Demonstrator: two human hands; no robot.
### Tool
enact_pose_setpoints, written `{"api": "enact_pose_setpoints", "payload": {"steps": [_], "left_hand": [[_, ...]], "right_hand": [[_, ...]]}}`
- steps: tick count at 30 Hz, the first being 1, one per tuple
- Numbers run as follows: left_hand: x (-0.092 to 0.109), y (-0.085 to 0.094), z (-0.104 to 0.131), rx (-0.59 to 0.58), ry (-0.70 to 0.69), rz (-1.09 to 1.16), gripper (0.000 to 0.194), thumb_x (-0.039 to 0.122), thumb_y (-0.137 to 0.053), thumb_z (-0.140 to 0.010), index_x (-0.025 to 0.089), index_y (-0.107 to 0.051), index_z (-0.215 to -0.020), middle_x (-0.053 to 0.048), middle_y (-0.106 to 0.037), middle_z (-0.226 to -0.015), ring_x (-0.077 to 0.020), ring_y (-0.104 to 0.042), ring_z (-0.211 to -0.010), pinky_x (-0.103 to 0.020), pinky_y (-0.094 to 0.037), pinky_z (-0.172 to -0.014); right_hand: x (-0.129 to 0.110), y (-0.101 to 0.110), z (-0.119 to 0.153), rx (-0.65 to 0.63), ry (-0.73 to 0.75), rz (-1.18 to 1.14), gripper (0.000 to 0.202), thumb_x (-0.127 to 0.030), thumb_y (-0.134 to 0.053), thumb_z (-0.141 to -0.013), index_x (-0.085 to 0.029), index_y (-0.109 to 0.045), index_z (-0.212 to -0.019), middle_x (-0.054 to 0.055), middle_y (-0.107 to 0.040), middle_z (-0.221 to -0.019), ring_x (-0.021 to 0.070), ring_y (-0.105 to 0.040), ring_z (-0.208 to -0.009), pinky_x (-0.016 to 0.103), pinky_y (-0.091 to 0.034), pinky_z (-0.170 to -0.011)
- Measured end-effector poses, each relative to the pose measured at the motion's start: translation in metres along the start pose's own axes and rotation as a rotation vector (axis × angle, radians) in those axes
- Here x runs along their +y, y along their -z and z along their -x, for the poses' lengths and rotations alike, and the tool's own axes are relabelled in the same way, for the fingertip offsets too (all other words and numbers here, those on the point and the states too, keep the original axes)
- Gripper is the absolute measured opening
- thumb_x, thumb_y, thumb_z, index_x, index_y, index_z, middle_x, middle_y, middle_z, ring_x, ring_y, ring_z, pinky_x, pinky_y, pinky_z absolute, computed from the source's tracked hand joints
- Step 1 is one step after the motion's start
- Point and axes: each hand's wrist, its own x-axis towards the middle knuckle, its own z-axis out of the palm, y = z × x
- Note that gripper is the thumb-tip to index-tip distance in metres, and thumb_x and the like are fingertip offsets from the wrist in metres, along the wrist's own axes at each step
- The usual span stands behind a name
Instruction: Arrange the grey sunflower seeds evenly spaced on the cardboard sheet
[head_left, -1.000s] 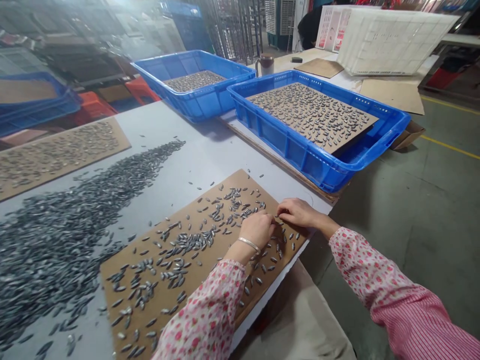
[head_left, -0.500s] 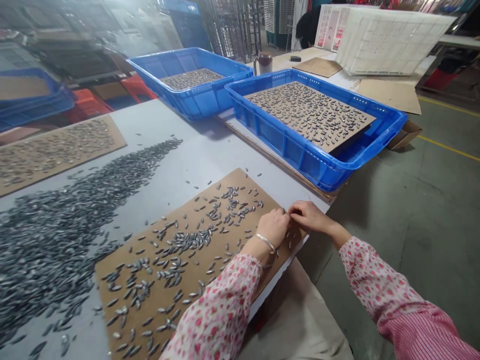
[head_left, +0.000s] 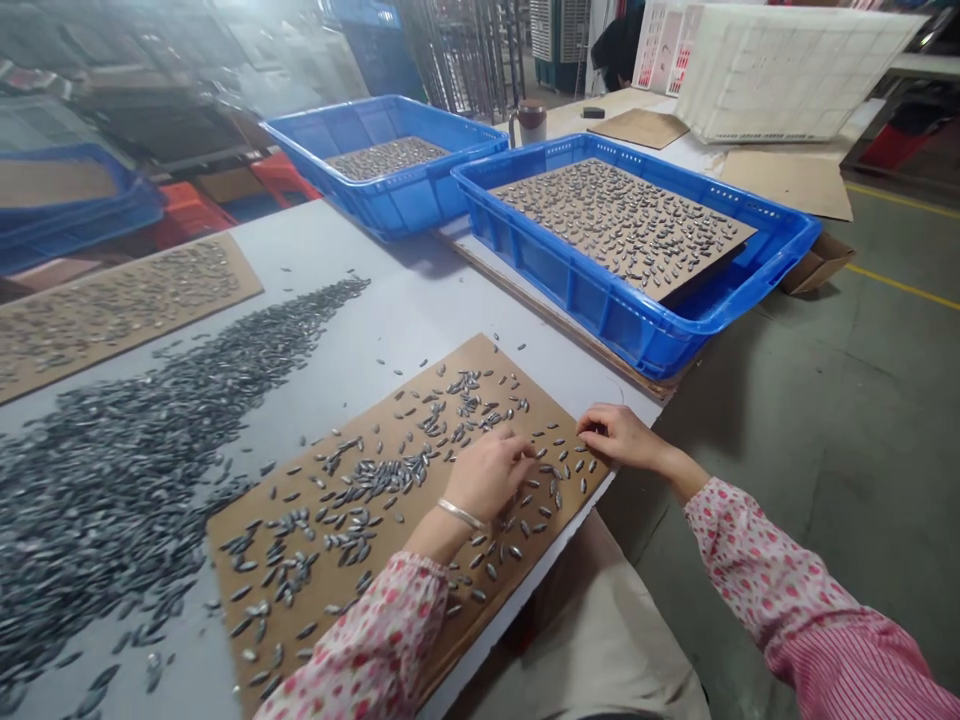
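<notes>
1. The person's left hand [head_left: 487, 472] lies palm-down on the cardboard sheet [head_left: 495, 372], fingers curled loosely over the small dark oval pieces [head_left: 375, 480] scattered there; whether it is pinching one I cannot tell. A thin bangle [head_left: 461, 514] sits on that wrist.
2. The right hand [head_left: 619, 436] rests at the sheet's near right corner, fingertips drawn together just beside a few pieces; whether a piece is between them is too small to make out.
3. The two hands are near each other but apart, with loose pieces between them.
4. The sheet lies at an angle on the grey surface [head_left: 420, 300], close to its near edge.
5. Left of the sheet, a broad heap of the same dark pieces [head_left: 135, 440] spreads over the surface.
6. Further left lies another cardboard sheet [head_left: 112, 305] covered with pieces.
7. Beyond the hands stands a blue crate [head_left: 645, 330] holding a board thick with pieces, and behind it a second blue crate [head_left: 390, 205] filled likewise.
8. A mug [head_left: 531, 120] stands behind the crates, a white crate [head_left: 780, 70] further back.
</notes>
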Motion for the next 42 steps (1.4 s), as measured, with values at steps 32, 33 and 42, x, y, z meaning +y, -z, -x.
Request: {"api": "enact_pose_setpoints", "payload": {"steps": [32,33,42], "left_hand": [[-0.023,-0.009,-0.043,0.163,0.148,-0.132,0.029,0.035,-0.041,-0.089,0.022,-0.064,-0.098,-0.007,-0.059,-0.098,-0.0211,-0.059,-0.090,-0.028,-0.044,-0.068],[-0.024,-0.012,-0.046,0.165,0.145,-0.152,0.029,0.035,-0.040,-0.089,0.022,-0.064,-0.098,-0.007,-0.059,-0.097,-0.0210,-0.058,-0.090,-0.028,-0.044,-0.067],[-0.029,-0.019,-0.041,0.132,0.075,-0.235,0.029,0.031,-0.035,-0.092,0.024,-0.060,-0.104,-0.007,-0.059,-0.096,-0.0194,-0.058,-0.083,-0.026,-0.040,-0.059]], "right_hand": [[-0.011,-0.014,-0.082,-0.250,0.192,0.307,0.012,-0.024,-0.056,-0.084,-0.018,-0.067,-0.083,0.003,-0.061,-0.086,0.0141,-0.053,-0.083,0.023,-0.036,-0.071],[-0.010,-0.015,-0.082,-0.234,0.166,0.265,0.011,-0.023,-0.057,-0.083,-0.018,-0.067,-0.082,0.002,-0.061,-0.084,0.0137,-0.054,-0.081,0.023,-0.036,-0.071],[-0.018,0.002,-0.061,-0.119,-0.069,0.083,0.012,-0.023,-0.058,-0.081,-0.016,-0.067,-0.077,0.001,-0.064,-0.076,0.0115,-0.053,-0.070,0.022,-0.034,-0.064]]}}
